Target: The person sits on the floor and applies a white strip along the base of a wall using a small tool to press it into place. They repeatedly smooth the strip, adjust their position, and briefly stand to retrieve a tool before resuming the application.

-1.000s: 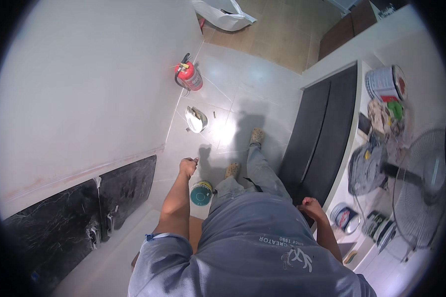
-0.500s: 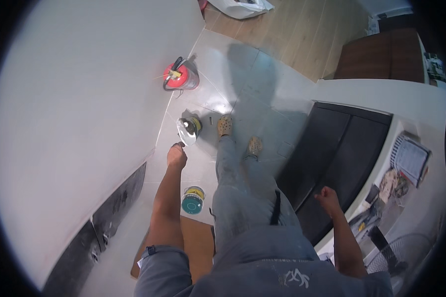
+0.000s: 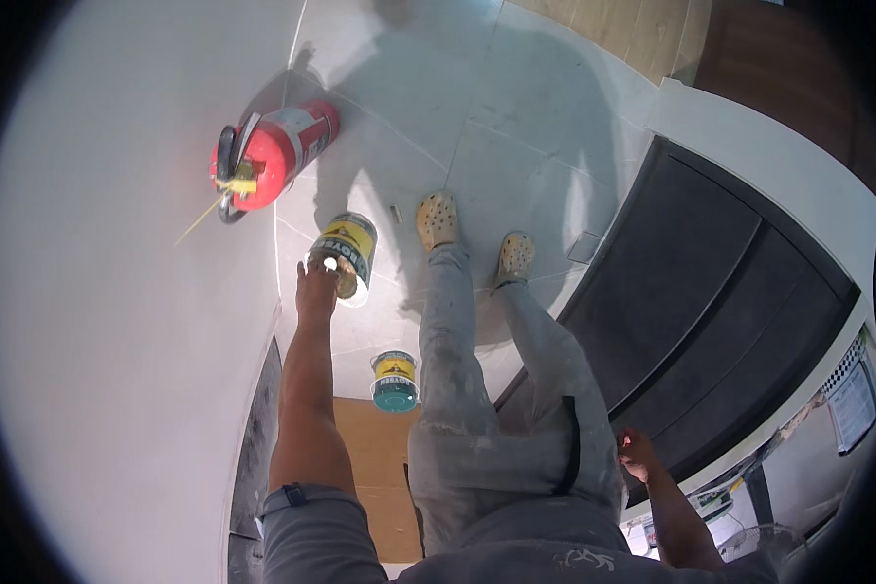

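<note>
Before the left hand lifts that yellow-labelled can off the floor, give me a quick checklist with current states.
1. Left hand at rim of the open yellow-labelled metal can: ok.
2. Firm grip closed on it: cannot tell.
3. Can standing upright on the tiled floor: ok.
4. Red fire extinguisher apart from the can: ok.
5. Small teal-lidded can clear of the arm: ok.
6. Right hand braced on the dark cabinet edge: ok.

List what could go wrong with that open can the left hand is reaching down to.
1. The left hand meets only the rim of the open can; such a grip might slip and spill.
2. The fire extinguisher stands close by and could be knocked.
3. The smaller green-lidded can sits by the person's leg and might be kicked.
</note>
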### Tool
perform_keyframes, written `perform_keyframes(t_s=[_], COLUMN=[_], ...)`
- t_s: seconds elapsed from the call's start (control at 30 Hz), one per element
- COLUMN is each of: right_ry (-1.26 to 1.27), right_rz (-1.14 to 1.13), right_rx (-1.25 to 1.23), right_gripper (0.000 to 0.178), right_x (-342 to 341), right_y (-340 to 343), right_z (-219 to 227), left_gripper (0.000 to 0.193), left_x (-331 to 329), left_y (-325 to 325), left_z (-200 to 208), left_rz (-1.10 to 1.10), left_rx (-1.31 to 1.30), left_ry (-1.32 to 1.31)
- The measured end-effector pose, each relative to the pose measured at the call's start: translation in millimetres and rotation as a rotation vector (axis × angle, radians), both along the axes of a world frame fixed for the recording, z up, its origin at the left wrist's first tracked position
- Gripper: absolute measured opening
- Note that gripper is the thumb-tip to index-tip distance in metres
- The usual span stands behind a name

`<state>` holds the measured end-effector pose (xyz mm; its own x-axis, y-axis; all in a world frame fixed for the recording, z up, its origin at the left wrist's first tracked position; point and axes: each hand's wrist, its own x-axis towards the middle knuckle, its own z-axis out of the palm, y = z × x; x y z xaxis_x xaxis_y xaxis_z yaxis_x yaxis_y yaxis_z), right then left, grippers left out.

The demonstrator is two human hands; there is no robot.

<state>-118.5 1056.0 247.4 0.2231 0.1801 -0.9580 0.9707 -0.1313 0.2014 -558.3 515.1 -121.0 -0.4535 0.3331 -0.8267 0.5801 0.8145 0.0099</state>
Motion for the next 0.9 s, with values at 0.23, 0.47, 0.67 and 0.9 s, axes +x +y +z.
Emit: perform_keyframes(t_s=[0.23,0.47,0.67,0.9], right_ry=[-0.025,-0.026,0.220,0.198], right_rz=[-0.069,0.090,-0.058,-0.075], right_rx=[0.070,0.106,0.131,0.049], right_gripper=[0.025,0.033,0.039,0.036], right_x=[-79,-155,-176,-121], right_y=[4,29,68,133], right_z=[21,60,91,121], left_gripper=[0.033,0.026,0.028,0.028], left_x=[-7,-27,-77,-172], left_y=[-10,26,92,226], left_z=[-7,90,171,253], left_rz=[-0.115,0.618,0.795,1.082], left_rx=[-0.047,0.026,0.262,0.531], left_ry=[-0.113,-0.064,0.021,-0.067])
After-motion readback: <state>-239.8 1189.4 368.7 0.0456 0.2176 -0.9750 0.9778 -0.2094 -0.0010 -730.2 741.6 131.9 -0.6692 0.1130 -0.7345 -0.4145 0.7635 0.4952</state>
